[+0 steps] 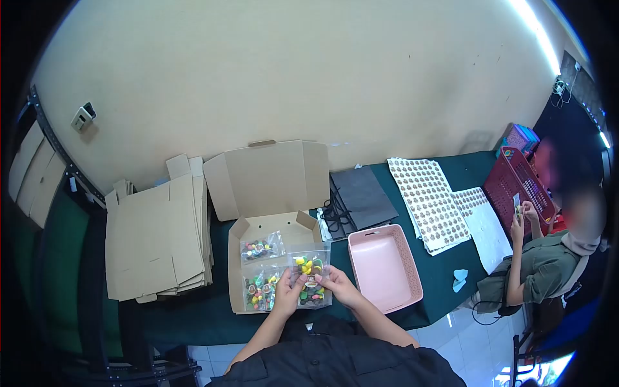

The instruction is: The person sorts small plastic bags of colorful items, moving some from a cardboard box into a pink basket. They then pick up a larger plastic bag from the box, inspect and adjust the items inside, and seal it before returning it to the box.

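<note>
My left hand point(287, 295) and my right hand point(340, 286) hold a clear plastic bag point(310, 264) of colourful pieces from either side. Both thumbs lie on its front, near a round sticker. Yellow, green, pink and dark pieces show through the plastic. Behind and below the bag is an open cardboard box point(236, 284), its lid raised toward the wall. Inside the box, on its left, lie a small bag of colourful pieces point(258, 248) and more stickered bags point(260, 291). The held bag hides the box's right part.
Flattened cardboard boxes point(148, 238) are stacked on the left. Right of the box are black paper bags point(364, 197), a pink basket point(387, 267) and sticker sheets point(429, 203). A maroon basket point(516, 184) stands farther right. Beside it, a co-worker point(541, 264) holds a small item.
</note>
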A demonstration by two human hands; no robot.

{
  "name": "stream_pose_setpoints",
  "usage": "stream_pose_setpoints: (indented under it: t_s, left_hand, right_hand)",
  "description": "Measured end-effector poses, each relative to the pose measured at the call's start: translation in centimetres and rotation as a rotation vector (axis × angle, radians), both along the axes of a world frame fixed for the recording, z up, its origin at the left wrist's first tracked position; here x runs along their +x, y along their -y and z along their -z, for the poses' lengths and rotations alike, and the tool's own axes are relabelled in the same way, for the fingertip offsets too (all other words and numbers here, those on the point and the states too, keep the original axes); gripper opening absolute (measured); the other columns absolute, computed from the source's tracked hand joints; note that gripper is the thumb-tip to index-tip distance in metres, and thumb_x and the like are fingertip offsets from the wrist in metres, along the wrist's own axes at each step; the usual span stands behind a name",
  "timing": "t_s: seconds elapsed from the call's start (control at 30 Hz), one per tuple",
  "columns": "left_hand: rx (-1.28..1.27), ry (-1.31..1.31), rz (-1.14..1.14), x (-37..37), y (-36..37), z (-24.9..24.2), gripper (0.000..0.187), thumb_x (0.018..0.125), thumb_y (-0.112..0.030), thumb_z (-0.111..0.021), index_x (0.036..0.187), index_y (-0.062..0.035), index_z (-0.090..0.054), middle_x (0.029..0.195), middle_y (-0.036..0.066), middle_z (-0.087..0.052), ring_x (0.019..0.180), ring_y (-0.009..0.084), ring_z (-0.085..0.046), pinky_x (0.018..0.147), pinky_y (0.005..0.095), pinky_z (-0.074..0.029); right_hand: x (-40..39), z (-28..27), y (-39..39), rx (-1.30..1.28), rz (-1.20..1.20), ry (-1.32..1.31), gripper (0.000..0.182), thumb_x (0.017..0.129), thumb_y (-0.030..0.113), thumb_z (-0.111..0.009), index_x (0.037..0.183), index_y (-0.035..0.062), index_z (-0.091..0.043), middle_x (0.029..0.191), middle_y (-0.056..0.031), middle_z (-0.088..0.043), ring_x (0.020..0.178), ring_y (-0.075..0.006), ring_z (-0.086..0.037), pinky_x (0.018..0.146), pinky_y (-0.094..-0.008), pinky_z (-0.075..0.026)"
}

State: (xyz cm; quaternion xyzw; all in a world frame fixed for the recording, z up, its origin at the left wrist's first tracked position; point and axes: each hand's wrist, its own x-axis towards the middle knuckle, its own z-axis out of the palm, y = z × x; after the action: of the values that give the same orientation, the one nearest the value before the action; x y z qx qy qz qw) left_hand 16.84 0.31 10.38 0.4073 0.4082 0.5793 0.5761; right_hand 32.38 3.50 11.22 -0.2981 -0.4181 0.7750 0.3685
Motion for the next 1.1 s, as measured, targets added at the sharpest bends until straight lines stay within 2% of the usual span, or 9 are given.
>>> stream_pose_setpoints:
  t_s: [0.17,0.27,0.57,0.63,0.7,0.8,0.9,0.93,1.1]
  left_hand:
    - [-0.024,0.022,-0.021,-0.6,-0.3,0.4,0.031,0.088,-0.014,-0.054,0.112,0.0027,-0.045,0.103,0.010,-0.056,0.094,0.0132,-0.054,0.082,0.0261,-0.043]
    - [0.005,-0.054,-0.028,-0.4,-0.2,0.4,0.034,0.088,-0.015,-0.054,0.114,0.0029,-0.043,0.104,0.010,-0.055,0.095,0.0134,-0.054,0.082,0.0265,-0.042]
    - [0.033,-0.075,-0.007,-1.4,0.0,0.9,0.033,0.091,-0.019,-0.048,0.115,0.0023,-0.042,0.103,0.009,-0.055,0.095,0.0130,-0.053,0.084,0.0258,-0.040]
    - [-0.138,-0.103,0.005,-2.1,0.0,1.8,0.032,0.092,-0.021,-0.045,0.115,0.0015,-0.042,0.104,0.009,-0.054,0.096,0.0127,-0.051,0.085,0.0253,-0.039]
    - [-0.145,-0.034,0.020,-2.0,0.0,2.1,0.034,0.090,-0.018,-0.049,0.118,0.0001,-0.040,0.105,0.009,-0.054,0.099,0.0131,-0.051,0.087,0.0263,-0.039]
    - [0.026,-0.170,0.048,-0.7,0.5,0.9,0.048,0.082,-0.009,-0.061,0.121,-0.0011,-0.034,0.105,0.010,-0.055,0.103,0.0172,-0.052,0.085,0.0297,-0.042]
    - [-0.038,-0.188,0.115,-0.6,0.9,1.0,0.050,0.080,-0.010,-0.063,0.119,0.0000,-0.035,0.103,0.012,-0.057,0.097,0.0195,-0.056,0.081,0.0312,-0.045]
    - [0.066,-0.338,0.071,-0.5,0.9,1.2,0.053,0.078,-0.012,-0.065,0.119,0.0006,-0.035,0.102,0.014,-0.058,0.091,0.0204,-0.059,0.078,0.0325,-0.047]
    - [0.105,-0.527,0.079,-0.6,0.5,-0.4,0.055,0.077,-0.012,-0.067,0.119,0.0005,-0.034,0.104,0.014,-0.056,0.097,0.0199,-0.056,0.080,0.0325,-0.045]
  right_hand:
    - [-0.5,0.3,0.3,-0.141,0.013,-0.135,0.038,0.089,0.018,-0.051,0.121,0.0009,-0.040,0.103,-0.0058,-0.056,0.089,-0.0126,-0.058,0.070,-0.0254,-0.051]
    - [-1.4,-0.2,1.0,-0.022,0.114,0.062,0.032,0.088,0.015,-0.053,0.116,0.0018,-0.044,0.103,-0.0046,-0.056,0.088,-0.0108,-0.057,0.071,-0.0251,-0.050]
    - [-1.5,0.8,0.8,-0.070,0.020,-0.015,0.032,0.089,0.017,-0.051,0.116,-0.0003,-0.045,0.103,-0.0051,-0.056,0.087,-0.0110,-0.057,0.066,-0.0256,-0.052]
    - [-1.7,0.9,0.8,-0.070,0.017,-0.010,0.032,0.089,0.017,-0.050,0.116,-0.0006,-0.045,0.103,-0.0051,-0.056,0.086,-0.0110,-0.057,0.065,-0.0256,-0.053]
    - [-2.3,1.0,1.2,-0.059,0.126,0.093,0.038,0.088,0.021,-0.054,0.119,0.0004,-0.045,0.102,-0.0062,-0.057,0.082,-0.0108,-0.058,0.064,-0.0233,-0.052]
    - [-2.6,0.1,1.4,-0.044,0.217,0.189,0.035,0.087,0.020,-0.055,0.115,0.0002,-0.048,0.098,-0.0055,-0.058,0.079,-0.0099,-0.058,0.059,-0.0215,-0.051]
    - [-2.7,1.2,1.6,0.048,0.295,0.165,0.030,0.086,0.018,-0.056,0.109,-0.0009,-0.052,0.092,-0.0054,-0.060,0.076,-0.0094,-0.059,0.055,-0.0199,-0.050]
    - [-2.7,1.1,1.7,0.016,0.336,0.156,0.026,0.087,0.019,-0.056,0.103,-0.0012,-0.054,0.087,-0.0048,-0.060,0.071,-0.0078,-0.057,0.056,-0.0194,-0.048]
    - [-2.9,0.9,1.1,-0.055,0.349,0.096,0.023,0.087,0.020,-0.056,0.098,-0.0005,-0.055,0.084,-0.0039,-0.060,0.070,-0.0066,-0.055,0.059,-0.0202,-0.045]
